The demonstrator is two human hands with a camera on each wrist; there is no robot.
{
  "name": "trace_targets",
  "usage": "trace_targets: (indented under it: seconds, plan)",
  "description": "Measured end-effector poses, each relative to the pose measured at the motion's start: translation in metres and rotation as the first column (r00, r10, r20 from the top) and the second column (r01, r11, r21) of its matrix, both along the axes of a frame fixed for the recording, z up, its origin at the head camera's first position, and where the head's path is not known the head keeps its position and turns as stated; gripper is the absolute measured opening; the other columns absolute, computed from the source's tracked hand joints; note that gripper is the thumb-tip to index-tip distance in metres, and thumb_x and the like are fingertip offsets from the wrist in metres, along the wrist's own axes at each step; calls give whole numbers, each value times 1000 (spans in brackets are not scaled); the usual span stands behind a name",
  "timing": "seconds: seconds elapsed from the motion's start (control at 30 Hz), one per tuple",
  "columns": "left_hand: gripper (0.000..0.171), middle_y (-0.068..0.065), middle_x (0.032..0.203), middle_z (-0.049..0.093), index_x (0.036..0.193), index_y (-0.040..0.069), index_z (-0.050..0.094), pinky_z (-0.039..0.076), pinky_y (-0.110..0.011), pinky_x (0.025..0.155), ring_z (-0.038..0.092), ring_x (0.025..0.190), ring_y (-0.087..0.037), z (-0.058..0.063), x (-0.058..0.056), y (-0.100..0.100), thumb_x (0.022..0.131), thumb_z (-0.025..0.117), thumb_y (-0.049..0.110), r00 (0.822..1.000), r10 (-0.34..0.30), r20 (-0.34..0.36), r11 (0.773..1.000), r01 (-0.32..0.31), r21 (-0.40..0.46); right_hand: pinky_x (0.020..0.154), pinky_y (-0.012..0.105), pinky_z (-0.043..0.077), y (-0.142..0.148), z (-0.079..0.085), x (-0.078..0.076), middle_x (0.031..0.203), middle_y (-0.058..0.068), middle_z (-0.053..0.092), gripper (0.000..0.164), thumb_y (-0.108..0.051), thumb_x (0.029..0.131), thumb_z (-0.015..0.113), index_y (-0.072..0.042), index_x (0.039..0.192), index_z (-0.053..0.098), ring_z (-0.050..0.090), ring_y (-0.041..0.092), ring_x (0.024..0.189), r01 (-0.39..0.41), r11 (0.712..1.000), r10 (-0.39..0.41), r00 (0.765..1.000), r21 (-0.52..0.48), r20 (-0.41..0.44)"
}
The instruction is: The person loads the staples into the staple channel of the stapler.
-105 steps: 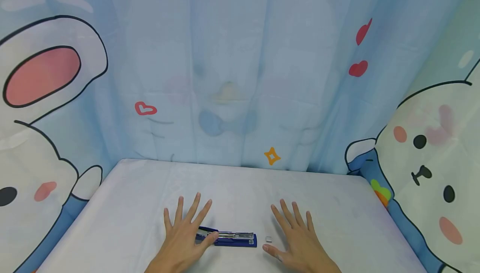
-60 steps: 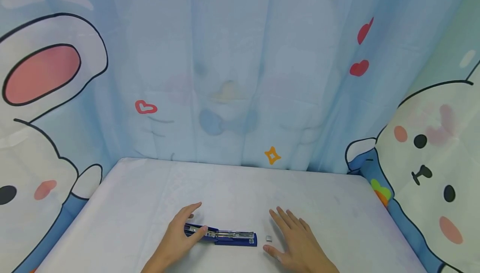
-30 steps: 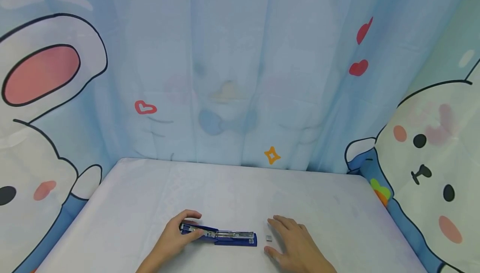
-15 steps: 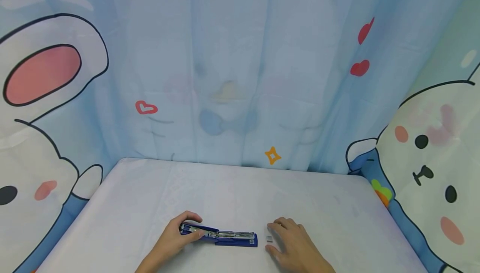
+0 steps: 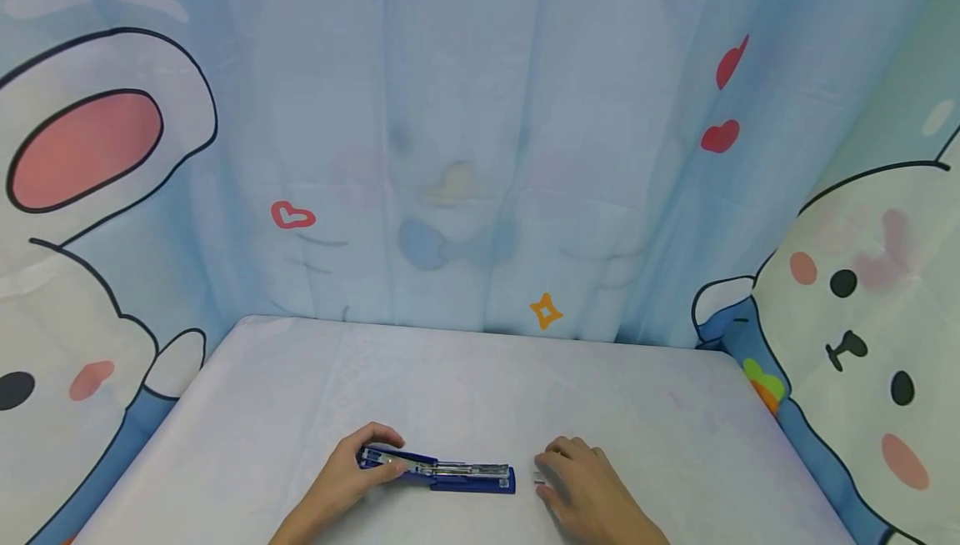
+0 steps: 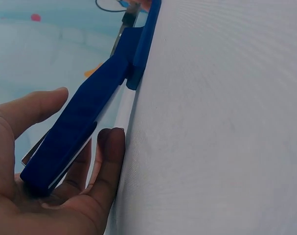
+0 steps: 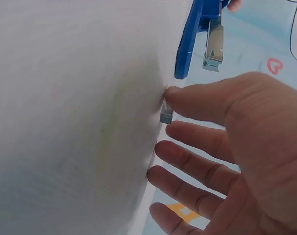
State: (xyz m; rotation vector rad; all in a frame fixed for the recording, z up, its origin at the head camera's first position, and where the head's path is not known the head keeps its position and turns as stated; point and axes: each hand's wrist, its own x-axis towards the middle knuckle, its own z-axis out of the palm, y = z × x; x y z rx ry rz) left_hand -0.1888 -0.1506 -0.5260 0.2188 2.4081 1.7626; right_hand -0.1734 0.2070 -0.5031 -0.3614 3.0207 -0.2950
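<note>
A blue stapler (image 5: 472,484) lies opened out on the white table, its metal magazine showing. Its swung-back top part slants off the table to the left. My left hand (image 5: 341,474) curls round that slanted part, thumb on the near side, fingers behind; the left wrist view shows the blue top part (image 6: 79,117) between thumb and fingers. Right of the stapler lies a small strip of staples (image 7: 166,113). My right hand (image 5: 592,487) rests low beside it, thumb tip overlapping one end and index fingertip just past the other. The remaining fingers are spread in the right wrist view.
The table (image 5: 420,370) has a white cover. Behind it hangs a light blue curtain (image 5: 465,112) printed with hearts and cartoon animals, which also runs down both sides.
My left hand has gone from spread flat to curled round the stapler's top part. My right hand's spread fingers have drawn in, thumb and index closing toward the strip of staples.
</note>
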Motion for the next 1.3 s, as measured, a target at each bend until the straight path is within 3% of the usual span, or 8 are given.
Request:
trace_targets:
  seconds: [0.5,0.73,1.3]
  plan:
    - [38,-13,124,70,121,4,69,47,-20,92,58,112,-18,-2,1,0,89,84,18,998,-18,65,993,10,115,93,42,55,0,-3,3,105,-11,67,27,-36,88,86,-23,111,79,60,10,101,-44,999,44,997,8,-65]
    - [39,-13,126,70,122,4,69,46,-21,92,57,114,-18,-1,3,-1,90,83,20,996,-28,79,992,18,124,86,38,54,2,-5,3,101,-14,66,22,-34,88,85,-24,107,80,60,8,96,-80,997,79,992,3,-98]
    - [37,-14,124,69,120,1,69,48,-22,90,58,110,-18,-2,1,-2,90,83,18,995,-43,93,988,29,154,82,35,54,0,-4,1,93,-14,65,14,-29,88,85,-22,100,80,59,6,90,-85,996,83,991,-19,-103]
